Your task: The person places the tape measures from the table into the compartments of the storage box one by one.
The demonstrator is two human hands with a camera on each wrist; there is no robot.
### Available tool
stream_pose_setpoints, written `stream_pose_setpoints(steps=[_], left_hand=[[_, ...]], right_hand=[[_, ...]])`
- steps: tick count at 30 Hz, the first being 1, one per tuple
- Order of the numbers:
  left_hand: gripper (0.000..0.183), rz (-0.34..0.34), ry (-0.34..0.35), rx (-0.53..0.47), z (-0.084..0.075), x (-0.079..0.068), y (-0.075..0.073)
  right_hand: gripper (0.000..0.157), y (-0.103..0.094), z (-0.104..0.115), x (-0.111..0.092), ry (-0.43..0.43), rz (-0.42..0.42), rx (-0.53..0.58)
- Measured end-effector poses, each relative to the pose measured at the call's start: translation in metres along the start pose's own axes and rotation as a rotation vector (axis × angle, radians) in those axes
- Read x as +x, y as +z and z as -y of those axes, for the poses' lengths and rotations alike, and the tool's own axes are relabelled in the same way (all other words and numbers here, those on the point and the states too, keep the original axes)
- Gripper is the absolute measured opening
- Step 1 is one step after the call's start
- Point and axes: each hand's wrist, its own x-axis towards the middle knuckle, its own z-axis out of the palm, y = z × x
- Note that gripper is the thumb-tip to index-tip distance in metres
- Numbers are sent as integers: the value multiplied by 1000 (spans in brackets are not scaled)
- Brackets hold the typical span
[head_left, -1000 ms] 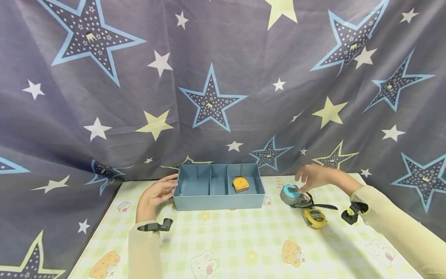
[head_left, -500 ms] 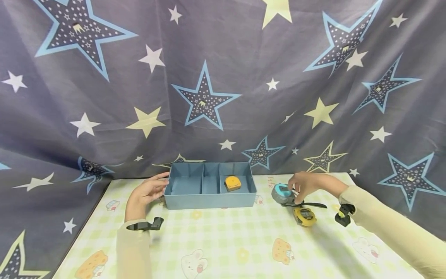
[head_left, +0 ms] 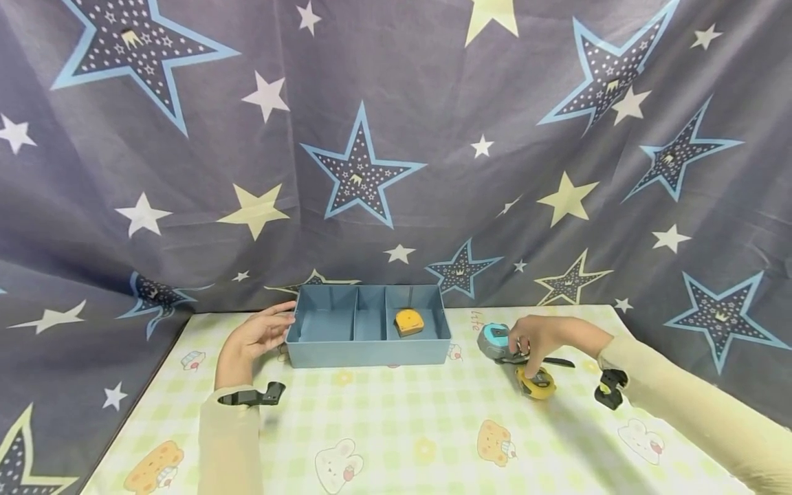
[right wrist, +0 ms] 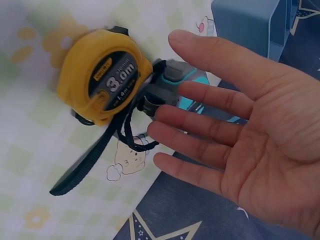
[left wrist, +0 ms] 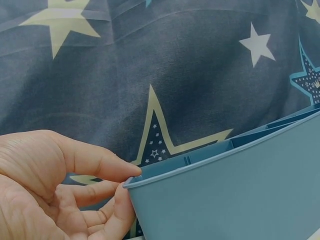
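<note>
My left hand (head_left: 255, 338) rests at the left end of a blue-grey divided box (head_left: 369, 355). In the left wrist view, its thumb meets the box's rim corner and the other fingers bend loosely against the outer side. My right hand (head_left: 540, 338) reaches over two tape measures with its fingers spread, the palm bare in the right wrist view. Nearest is the yellow tape measure (right wrist: 102, 75), marked 3.0m; from these views I cannot tell whether the thumb touches it. Against it lies a grey and turquoise tape measure (head_left: 495, 337) with a black strap (right wrist: 82, 167), partly hidden by the fingers.
Inside the box's right compartment sits an orange-yellow tape measure (head_left: 408, 322). A green checked cloth with cartoon prints (head_left: 383, 419) covers the table. Right behind the box hangs a dark star-patterned curtain (head_left: 396, 206).
My right hand has come down and nearer, from above the turquoise tape measure to over the yellow one. The left hand stays at the box. The whole head view has shifted slightly.
</note>
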Motion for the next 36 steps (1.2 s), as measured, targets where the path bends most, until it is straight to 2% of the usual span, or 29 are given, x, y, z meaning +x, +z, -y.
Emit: stream_pose_setpoints(steps=[8,19,26,30,36], left_hand=[[72,9,7,25,-3,-2,2],[70,6,2,-10,-1,-1,1],[74,26,-1,-3,-3,-3,3],[73,8,-8,-2,-4,-4,4],[72,-14,-7,-18,-2,-2,2]], right_hand=[[45,7,2,-1,34,21,27],[47,22,-5,3,65,27,8],[31,30,-8,5,54,28,5],[34,34,-9,6,79,26,-21],[48,36,-9,5,103,32,-35]])
